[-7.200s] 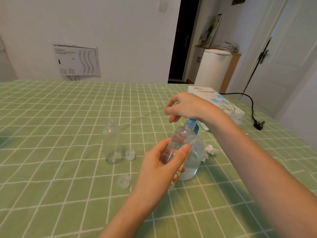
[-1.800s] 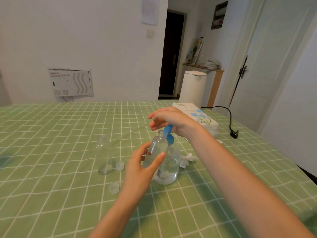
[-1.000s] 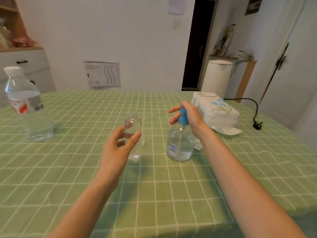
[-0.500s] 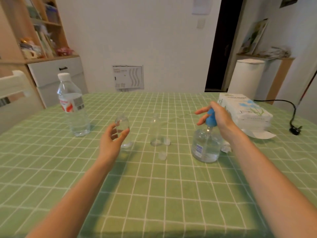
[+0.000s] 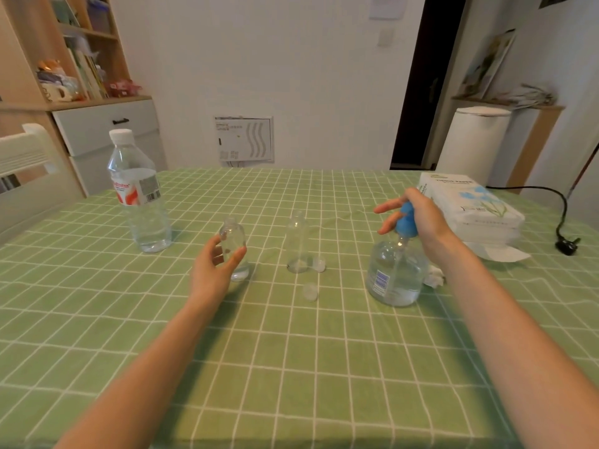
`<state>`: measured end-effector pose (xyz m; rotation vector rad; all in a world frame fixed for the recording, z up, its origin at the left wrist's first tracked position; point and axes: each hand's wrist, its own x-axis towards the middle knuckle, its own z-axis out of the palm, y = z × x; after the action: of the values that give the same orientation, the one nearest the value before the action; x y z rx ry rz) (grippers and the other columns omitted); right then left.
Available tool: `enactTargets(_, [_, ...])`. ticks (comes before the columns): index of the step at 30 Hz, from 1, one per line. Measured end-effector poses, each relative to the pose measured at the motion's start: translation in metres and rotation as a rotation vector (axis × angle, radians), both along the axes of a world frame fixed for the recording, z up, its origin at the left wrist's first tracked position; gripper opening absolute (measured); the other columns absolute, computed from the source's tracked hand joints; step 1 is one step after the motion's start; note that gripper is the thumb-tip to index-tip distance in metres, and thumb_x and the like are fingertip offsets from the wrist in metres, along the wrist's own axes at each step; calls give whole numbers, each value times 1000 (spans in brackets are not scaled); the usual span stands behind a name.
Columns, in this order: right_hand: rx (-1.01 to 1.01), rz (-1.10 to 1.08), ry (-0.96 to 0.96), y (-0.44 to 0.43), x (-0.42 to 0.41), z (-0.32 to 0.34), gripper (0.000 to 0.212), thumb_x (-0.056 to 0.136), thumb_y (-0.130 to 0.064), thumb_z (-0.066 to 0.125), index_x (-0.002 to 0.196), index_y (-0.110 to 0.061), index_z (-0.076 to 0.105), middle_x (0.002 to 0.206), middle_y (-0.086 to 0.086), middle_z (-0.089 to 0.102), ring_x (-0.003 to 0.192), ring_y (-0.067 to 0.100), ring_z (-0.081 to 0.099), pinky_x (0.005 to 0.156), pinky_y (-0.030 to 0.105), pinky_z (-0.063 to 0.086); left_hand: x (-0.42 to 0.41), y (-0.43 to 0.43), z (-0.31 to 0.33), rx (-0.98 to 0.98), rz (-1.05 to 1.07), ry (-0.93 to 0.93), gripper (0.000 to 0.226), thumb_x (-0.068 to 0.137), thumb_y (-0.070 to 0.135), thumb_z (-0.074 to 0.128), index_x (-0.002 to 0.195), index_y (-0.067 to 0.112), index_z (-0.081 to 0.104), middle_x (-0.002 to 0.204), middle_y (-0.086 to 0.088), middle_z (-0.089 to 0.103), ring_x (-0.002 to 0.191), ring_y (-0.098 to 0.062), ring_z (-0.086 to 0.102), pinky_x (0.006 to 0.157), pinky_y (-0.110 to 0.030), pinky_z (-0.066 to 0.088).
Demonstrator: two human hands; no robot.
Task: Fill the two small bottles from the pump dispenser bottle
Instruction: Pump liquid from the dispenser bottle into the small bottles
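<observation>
The clear pump dispenser bottle [image 5: 395,277] with a blue pump head stands right of centre on the green checked tablecloth. My right hand [image 5: 418,218] rests on top of the pump head with its fingers stretched out to the left. A short, round small bottle [image 5: 236,236] stands on the cloth at centre left; my left hand [image 5: 214,267] curls its thumb and fingers round it. A taller, slim small bottle [image 5: 297,244] stands uncapped between the two, and no hand is on it. Two small clear caps [image 5: 319,264] [image 5: 309,291] lie beside it.
A large water bottle [image 5: 139,196] with a white cap stands at the back left. A tissue pack [image 5: 470,205] lies at the back right, a crumpled tissue [image 5: 436,277] beside the dispenser. A black cord and plug [image 5: 567,244] lie far right. A white chair [image 5: 26,157] stands at the left.
My left hand carried the short small bottle away from the pump, leftwards, and it now stands on the cloth left of the slim bottle. My right hand stays on the pump head.
</observation>
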<state>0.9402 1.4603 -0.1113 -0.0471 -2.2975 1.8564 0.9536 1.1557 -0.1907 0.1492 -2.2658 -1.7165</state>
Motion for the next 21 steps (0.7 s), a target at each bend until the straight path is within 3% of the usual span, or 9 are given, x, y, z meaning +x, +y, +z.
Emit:
enactTargets(6, [2,-2,2,0,0,0,46,92,-26,30,78,-12,71,49,8,64,42,5,56,60,29,42,-1,1,-3,-28,14,-32,50,84,31,64,129,20,45,119,-12,60,102,-25,58,92,-42,47])
enactTargets(12, [2,-7,3,0,0,0,45,91,-26,31,78,-11,72,49,8,65,43,5,55,64,31,44,11,6,-8,-49,46,-163,75,80,30,70,139,6,31,135,-15,47,118,-29,49,100,-41,40])
enactTargets(15, [0,-6,8,0,0,-1,45,91,-26,31,78,-11,71,49,8,65,44,5,57,68,31,45,30,14,-10,-26,162,-172,51,82,31,68,116,3,43,111,-15,51,94,-26,51,82,-36,43])
enactTargets(17, [-1,-6,12,0,-1,-1,45,91,-26,31,79,-11,72,49,8,64,44,4,57,69,31,45,42,24,-11,41,111,-180,35,84,29,64,104,6,46,100,-14,52,82,-23,50,72,-33,44])
enactTargets(19, [5,-9,14,0,-1,-2,46,92,-27,31,78,-12,72,49,7,65,45,4,58,69,31,45,52,38,-9,50,-34,-196,27,87,28,60,102,8,51,98,-11,57,80,-19,53,69,-27,45])
enactTargets(21, [10,-9,11,0,-1,-2,46,92,-27,31,77,-13,72,49,6,65,46,5,58,69,31,45,52,52,-7,36,-119,-175,33,86,30,61,111,11,51,106,-6,58,91,-17,56,75,-23,45])
